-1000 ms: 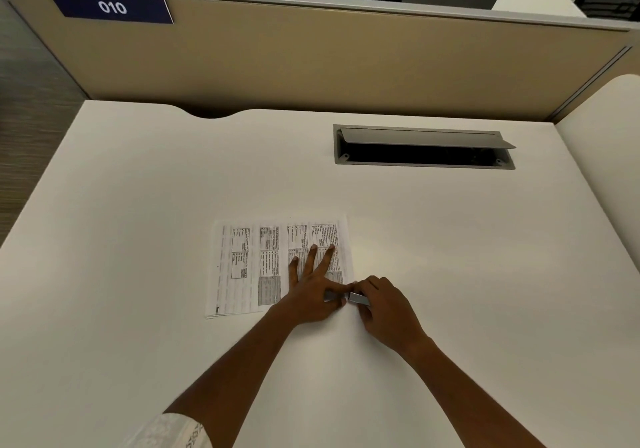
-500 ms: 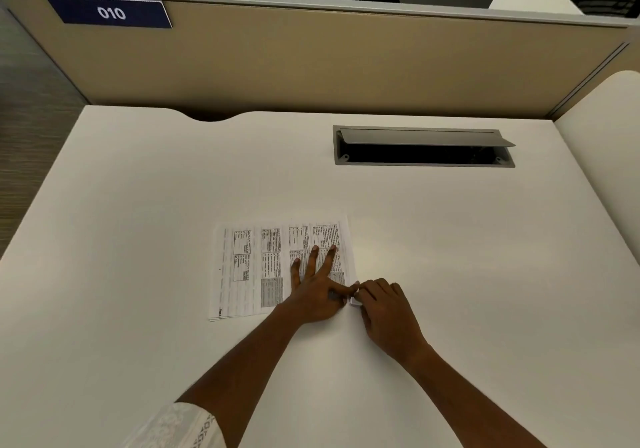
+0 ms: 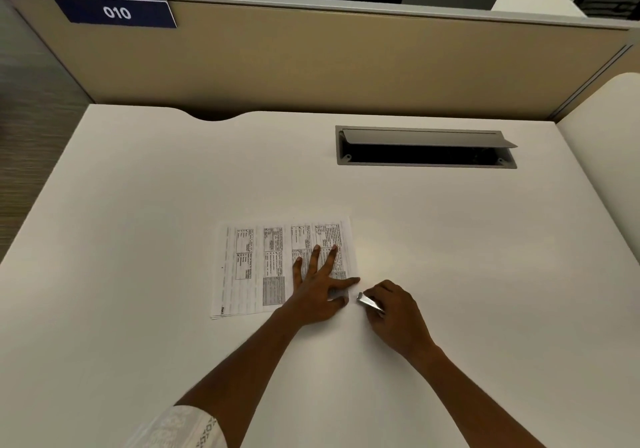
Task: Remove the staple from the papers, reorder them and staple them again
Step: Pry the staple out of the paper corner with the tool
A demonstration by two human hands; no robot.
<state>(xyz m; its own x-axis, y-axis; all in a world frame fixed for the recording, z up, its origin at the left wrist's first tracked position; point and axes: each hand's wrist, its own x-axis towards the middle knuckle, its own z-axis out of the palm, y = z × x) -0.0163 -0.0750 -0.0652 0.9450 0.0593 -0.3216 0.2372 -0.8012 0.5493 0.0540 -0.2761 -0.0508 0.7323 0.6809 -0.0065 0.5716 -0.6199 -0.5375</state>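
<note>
A thin stack of printed papers (image 3: 256, 267) lies flat on the white desk (image 3: 450, 239), its text sideways to me. My left hand (image 3: 318, 290) presses on the stack's near right part with fingers spread and straight. My right hand (image 3: 394, 316) sits just right of the stack's near right corner, fingers curled round a small silver metal tool (image 3: 369, 302) whose tip points at that corner. A small gap separates the tool's tip from the paper. The staple itself is too small to make out.
An open grey cable hatch (image 3: 426, 149) is set into the desk at the back right. A beige partition (image 3: 311, 59) with a blue "010" label (image 3: 116, 12) closes off the far side. Another white desk (image 3: 609, 142) adjoins on the right.
My right hand has drawn the silver tool back to the right, away from the paper corner where it touched half a second ago. My left hand stays pressed on the stack.
</note>
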